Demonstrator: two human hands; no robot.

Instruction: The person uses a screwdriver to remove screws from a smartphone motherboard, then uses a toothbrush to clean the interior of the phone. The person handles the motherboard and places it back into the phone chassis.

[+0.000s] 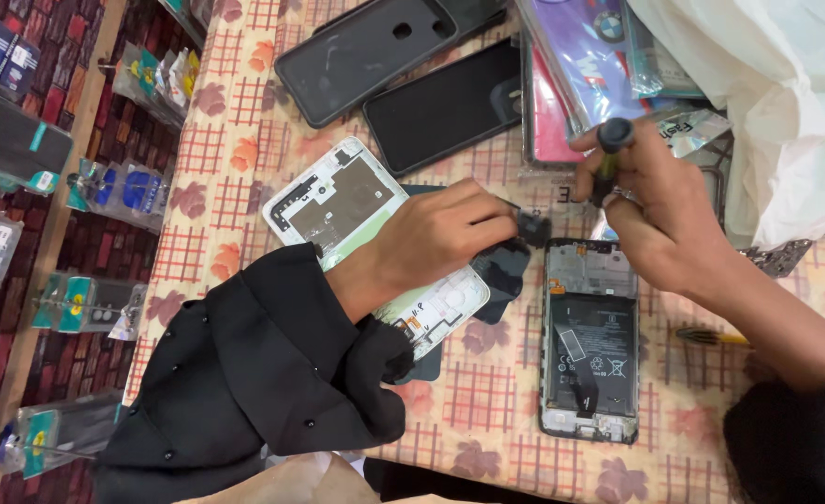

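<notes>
My left hand [436, 233] pinches a small dark phone part [531, 225] just above the opened phone [590, 341], whose back is off and whose black battery shows. My right hand [660, 210] grips a black-handled screwdriver [608, 154] upright over the phone's top edge. Under my left wrist lies a white phone frame [338, 201] with a brown inner plate. A dark cloth-like piece [501, 271] sits between the frame and the opened phone.
The table wears a checked cloth with leaf prints [487, 411]. A dark phone case [366, 51] and a black screen panel [445, 107] lie at the top. Packaged cases [580, 56] and a white plastic bag [776, 103] crowd the upper right. Packaged goods hang at left [85, 303].
</notes>
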